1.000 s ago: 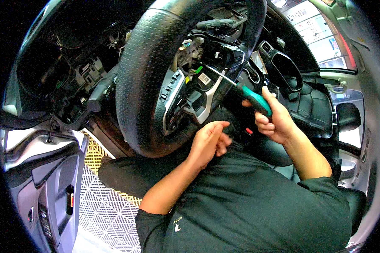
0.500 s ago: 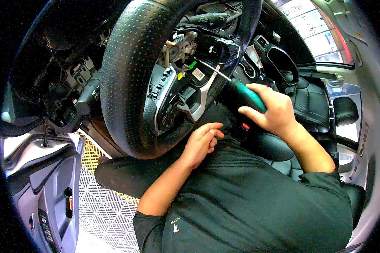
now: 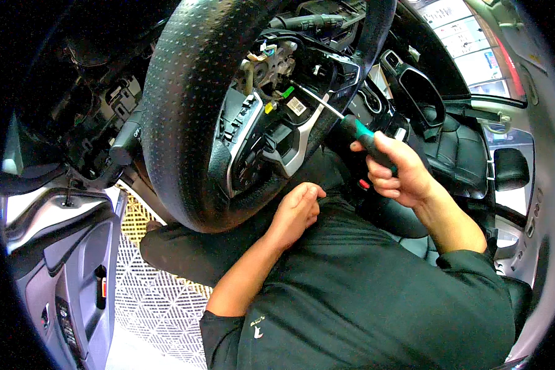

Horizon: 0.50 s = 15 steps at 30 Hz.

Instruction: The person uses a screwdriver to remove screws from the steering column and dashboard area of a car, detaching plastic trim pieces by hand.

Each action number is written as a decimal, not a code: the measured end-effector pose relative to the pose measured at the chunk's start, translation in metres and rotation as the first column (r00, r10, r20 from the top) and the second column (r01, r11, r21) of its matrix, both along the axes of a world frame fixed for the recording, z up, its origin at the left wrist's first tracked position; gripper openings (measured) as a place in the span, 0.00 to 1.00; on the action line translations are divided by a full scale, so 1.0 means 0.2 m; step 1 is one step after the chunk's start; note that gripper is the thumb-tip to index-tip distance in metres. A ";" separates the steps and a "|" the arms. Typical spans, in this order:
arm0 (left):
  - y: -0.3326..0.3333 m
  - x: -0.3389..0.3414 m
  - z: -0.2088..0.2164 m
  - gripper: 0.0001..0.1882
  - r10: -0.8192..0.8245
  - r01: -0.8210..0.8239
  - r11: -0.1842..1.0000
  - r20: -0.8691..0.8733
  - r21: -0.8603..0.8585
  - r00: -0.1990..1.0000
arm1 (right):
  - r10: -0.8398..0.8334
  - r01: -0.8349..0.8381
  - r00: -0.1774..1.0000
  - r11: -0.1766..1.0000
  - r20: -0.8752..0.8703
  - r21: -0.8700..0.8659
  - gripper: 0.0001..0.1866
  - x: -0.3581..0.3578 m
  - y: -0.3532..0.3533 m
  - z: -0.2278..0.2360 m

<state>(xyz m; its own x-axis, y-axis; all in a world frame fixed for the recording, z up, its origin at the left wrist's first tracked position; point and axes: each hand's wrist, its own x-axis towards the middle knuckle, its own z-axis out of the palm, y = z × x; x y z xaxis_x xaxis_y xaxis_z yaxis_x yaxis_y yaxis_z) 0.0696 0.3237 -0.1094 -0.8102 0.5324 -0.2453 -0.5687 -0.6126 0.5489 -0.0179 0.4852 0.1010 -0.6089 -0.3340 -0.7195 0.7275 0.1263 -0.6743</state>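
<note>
A screwdriver with a green and black handle is gripped in my right hand. Its thin metal shaft slants up and left into the opened centre of the steering wheel, where the tip lies beside a green connector. Whether the tip touches a part cannot be made out. A yellow connector and loose wires sit around the metal hub. Just below the wheel rim, my left hand rests over my lap with fingers curled in; nothing shows in it.
A stalk sticks out left of the wheel, near exposed dashboard parts. The open car door stands at the lower left, above a patterned floor. To the right are the centre console and a black passenger seat.
My right hand has wrapped its fingers further round the handle and turned it. My left index finger, stretched out before, has curled in. The whole view has shifted slightly.
</note>
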 end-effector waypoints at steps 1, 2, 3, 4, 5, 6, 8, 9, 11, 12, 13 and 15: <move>0.01 0.01 0.00 0.14 -0.003 0.000 0.998 0.056 0.055 0.998 | -0.062 0.062 0.998 0.998 0.021 -0.016 0.27 0.00 -0.01 -0.01; 0.01 0.00 -0.01 0.14 0.009 -0.015 0.998 0.091 0.062 0.996 | -0.046 0.047 0.998 0.999 0.036 -0.025 0.26 -0.03 0.00 0.00; 0.00 -0.02 0.01 0.15 0.020 -0.029 0.997 0.126 0.070 0.992 | 0.005 -0.002 0.999 0.997 -0.041 0.078 0.25 -0.05 -0.02 0.01; -0.01 -0.03 0.03 0.15 0.037 -0.051 0.995 0.161 0.083 0.986 | 0.073 -0.051 0.991 0.981 -0.112 0.188 0.23 -0.06 -0.05 0.04; -0.03 -0.04 0.04 0.18 0.042 -0.053 0.997 0.205 0.050 0.978 | 0.170 -0.079 0.956 0.935 -0.239 0.347 0.23 -0.06 -0.09 0.06; -0.02 -0.03 0.00 0.18 0.076 -0.086 0.996 0.199 0.040 0.977 | 0.467 -0.031 0.703 0.774 -0.536 0.632 0.24 -0.05 -0.09 0.02; -0.02 0.01 -0.05 0.20 0.131 -0.141 0.989 0.163 0.048 0.978 | 0.816 0.222 0.214 0.494 -0.537 0.840 0.25 -0.03 -0.10 0.02; -0.03 0.02 -0.05 0.20 0.175 -0.180 0.983 0.156 0.021 0.972 | 0.853 0.253 0.145 0.459 -0.502 0.852 0.25 -0.02 -0.11 0.01; -0.06 0.09 -0.02 0.21 0.269 -0.267 0.963 0.140 -0.036 0.953 | 0.906 0.265 0.048 0.395 -0.421 0.880 0.26 -0.01 -0.12 -0.02; -0.10 0.12 -0.01 0.22 0.291 -0.282 0.957 0.169 -0.072 0.942 | 0.925 0.251 0.025 0.362 -0.380 0.897 0.28 0.00 -0.12 -0.04; -0.13 0.16 -0.02 0.23 0.300 -0.286 0.953 0.198 -0.097 0.933 | 0.930 0.242 0.043 0.344 -0.364 0.907 0.28 0.01 -0.11 -0.05; -0.16 0.25 -0.07 0.22 0.364 -0.342 0.931 0.286 -0.127 0.886 | 0.843 0.135 0.210 0.476 -0.495 0.869 0.28 0.00 -0.08 -0.06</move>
<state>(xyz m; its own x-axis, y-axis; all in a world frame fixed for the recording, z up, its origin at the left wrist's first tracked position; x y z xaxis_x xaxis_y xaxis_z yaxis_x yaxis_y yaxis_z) 0.1198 0.2918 -0.1241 -0.8233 0.1970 -0.5323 -0.4664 -0.7693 0.4367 -0.0171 0.4695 0.0896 -0.8697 -0.4931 0.0211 -0.4831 0.8418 -0.2408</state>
